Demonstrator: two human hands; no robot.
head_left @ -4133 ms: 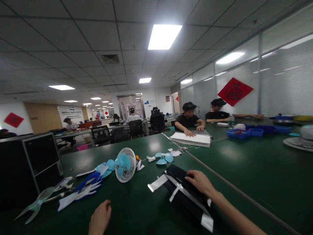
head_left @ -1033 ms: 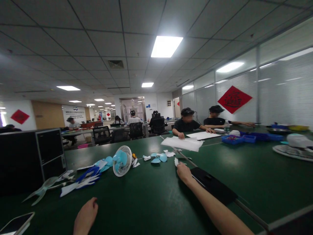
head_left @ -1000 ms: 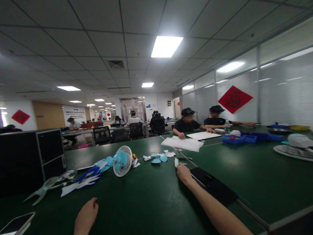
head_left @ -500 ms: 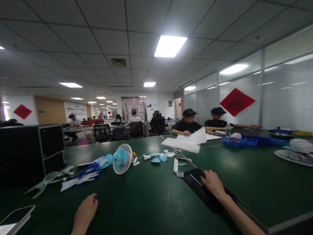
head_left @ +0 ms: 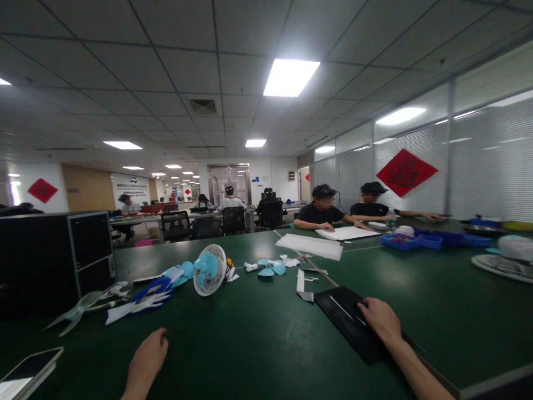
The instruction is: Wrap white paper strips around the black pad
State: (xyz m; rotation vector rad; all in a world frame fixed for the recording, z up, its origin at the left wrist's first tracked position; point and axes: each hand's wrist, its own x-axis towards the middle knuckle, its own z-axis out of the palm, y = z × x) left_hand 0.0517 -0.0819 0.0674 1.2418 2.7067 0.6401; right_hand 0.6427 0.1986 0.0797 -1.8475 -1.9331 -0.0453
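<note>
My right hand (head_left: 382,321) is at the upper right edge of a flat black pouch or folder (head_left: 350,322) lying on the green table. Its fingers curl onto that edge, though the fingertips are partly hidden. A thin pale line runs across the black surface. My left hand (head_left: 149,355) rests at the near side of the table, fingers curled in, with no object visible in it. Beyond the pouch's far corner lies a folded white strip (head_left: 305,286).
A small fan (head_left: 209,270), loose blue fan blades (head_left: 271,269), gloves (head_left: 145,300) and a black computer case (head_left: 37,266) stand to the left. A phone (head_left: 31,369) lies near left. Two co-workers sit opposite with white sheets (head_left: 310,246); blue trays (head_left: 400,241) are at right.
My right hand has shifted slightly right and down along the black pouch, which now lies flatter. The co-worker's raised white paper has come down onto the table. My left hand stays put.
</note>
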